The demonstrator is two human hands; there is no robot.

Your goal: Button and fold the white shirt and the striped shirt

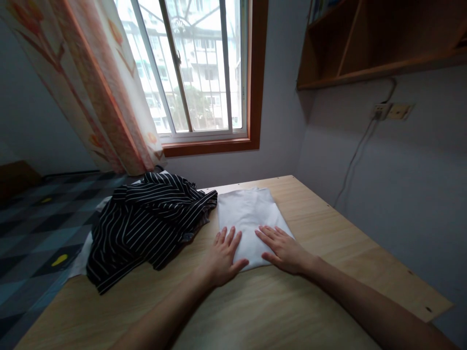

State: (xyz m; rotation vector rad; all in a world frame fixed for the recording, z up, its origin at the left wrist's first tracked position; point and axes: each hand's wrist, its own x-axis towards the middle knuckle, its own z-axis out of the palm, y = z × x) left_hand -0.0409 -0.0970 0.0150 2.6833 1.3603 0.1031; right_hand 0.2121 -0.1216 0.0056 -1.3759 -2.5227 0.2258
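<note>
A white folded cloth (251, 209), perhaps a garment, lies flat in a neat rectangle on the wooden table. My left hand (224, 257) rests on its near left corner, fingers spread and pointing away from me. On the near right part of the same cloth lies my right hand (282, 250), flat with the fingers stretched out. Left of the cloth is a crumpled black garment with white stripes (153, 218), heaped loosely, its right end close to the cloth's far left corner. Some white fabric (83, 257) shows from beneath the striped heap.
The pale wooden table (328, 253) ends near the wall on the right. A bed with a checked cover (32, 243) adjoins on the left. Behind are a curtain (91, 87) and a window (197, 73). A shelf (365, 63) and a plugged-in cable (352, 165) are on the right wall.
</note>
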